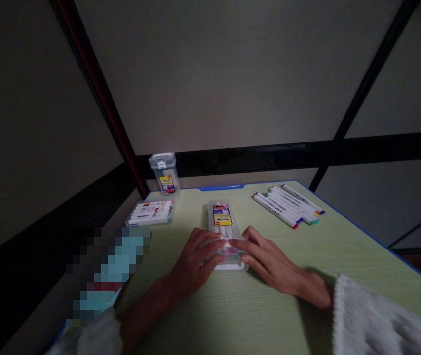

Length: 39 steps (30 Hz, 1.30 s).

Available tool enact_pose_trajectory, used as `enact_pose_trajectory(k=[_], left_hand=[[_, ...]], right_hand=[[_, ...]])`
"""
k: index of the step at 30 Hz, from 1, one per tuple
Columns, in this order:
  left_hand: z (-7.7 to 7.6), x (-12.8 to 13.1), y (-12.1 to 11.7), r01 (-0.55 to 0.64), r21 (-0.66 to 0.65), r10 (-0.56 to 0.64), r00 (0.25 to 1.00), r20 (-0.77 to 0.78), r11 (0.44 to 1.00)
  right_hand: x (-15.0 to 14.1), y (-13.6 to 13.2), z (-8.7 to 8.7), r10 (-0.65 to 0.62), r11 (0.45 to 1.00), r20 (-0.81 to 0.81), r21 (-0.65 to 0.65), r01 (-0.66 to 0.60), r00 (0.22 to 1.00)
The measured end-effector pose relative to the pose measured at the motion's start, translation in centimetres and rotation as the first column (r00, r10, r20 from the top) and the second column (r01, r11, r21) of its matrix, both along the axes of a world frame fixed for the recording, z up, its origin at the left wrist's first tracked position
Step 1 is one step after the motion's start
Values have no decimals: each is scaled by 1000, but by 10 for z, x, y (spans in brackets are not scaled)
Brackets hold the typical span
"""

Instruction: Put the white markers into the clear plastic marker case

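A clear plastic marker case point(226, 228) lies flat on the green table, its yellow and blue label facing up and its lidded end toward me. White markers show through its wall. My left hand point(200, 256) grips the near end from the left, fingertips on the lid and latch. From the other side my right hand point(268, 259) holds the same end, with its fingers on the latch and the lid's edge. Both hands are closed around this end, and the fingers partly hide the latch.
Several loose white markers point(287, 204) with coloured ends lie at the back right. An upright clear case point(165, 175) stands at the back left, behind a flat case of markers point(151, 213). A pixelated light-blue item point(121, 266) sits along the table's left edge. Walls border the table point(210, 315).
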<state>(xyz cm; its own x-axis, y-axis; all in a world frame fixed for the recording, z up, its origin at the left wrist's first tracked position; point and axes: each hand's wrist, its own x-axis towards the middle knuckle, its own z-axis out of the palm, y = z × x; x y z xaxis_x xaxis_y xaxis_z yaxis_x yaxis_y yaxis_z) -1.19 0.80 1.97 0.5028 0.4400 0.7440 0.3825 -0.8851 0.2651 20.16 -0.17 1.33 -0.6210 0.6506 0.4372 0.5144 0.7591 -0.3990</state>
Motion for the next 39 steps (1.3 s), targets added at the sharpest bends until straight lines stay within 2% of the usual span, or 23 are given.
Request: enact_pose_trajectory(k=[6, 14, 20, 23, 27, 31, 39], left_hand=[[0, 0, -1, 5, -20, -5, 1000, 12, 1000], [-1, -2, 0, 14, 9, -14, 1000, 3, 1000], [-7, -15, 7, 69, -111, -70, 998, -2, 991], [-9, -19, 15, -10, -127, 8, 1000, -17, 992], [-13, -20, 25, -113, -93, 102, 988, -115, 989], [-19, -16, 27, -88, -68, 74, 979, -189, 994], [-23, -9, 28, 1, 19, 1, 998, -65, 1000]], right_hand=[[0, 0, 1, 0, 1000, 17, 8, 0, 1000], [-2, -1, -1, -2, 999, -49, -37, 0, 999], [-3, -4, -1, -57, 994, -131, -99, 44, 990], [-3, -5, -1, -58, 992, -177, -125, 36, 982], [-3, -7, -3, -76, 992, -276, -122, 43, 958], [-4, -10, -5, -50, 994, -361, -104, 14, 931], [-6, -12, -6, -44, 994, -440, -105, -3, 897]])
